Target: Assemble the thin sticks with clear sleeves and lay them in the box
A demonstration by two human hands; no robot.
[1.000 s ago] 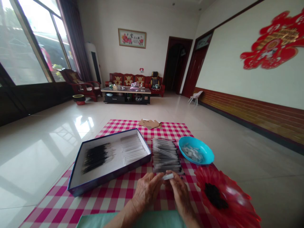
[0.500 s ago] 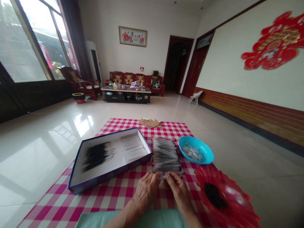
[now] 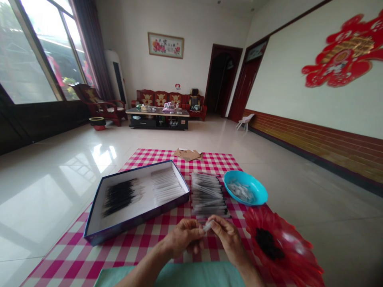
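In front of the pile of pens, my right hand (image 3: 226, 236) pinches a short translucent white piece (image 3: 207, 226), which looks like a pen cap. My left hand (image 3: 186, 236) is closed, with thumb and forefinger at the piece's lower left end; its other fingers curl beneath. Whether a thin part runs between the hands I cannot make out. Just beyond them lie the pens (image 3: 208, 195), whitish see-through barrels with black ends, side by side. A blue bowl (image 3: 261, 191) to their right holds short whitish pieces like the one in my fingers.
On the left stands a shallow dark-blue box (image 3: 140, 224) holding black thin sticks (image 3: 119, 195) and whitish tubes (image 3: 168, 185). A red flower-shaped bowl (image 3: 295, 243) with small black parts sits at right. Torn cardboard (image 3: 188, 154) lies at the far edge of the checked tablecloth (image 3: 140, 249).
Both hands have come slightly back from the pens. The white piece now shows tilted between my fingertips, and my left hand has turned, with its fingers curled lower.
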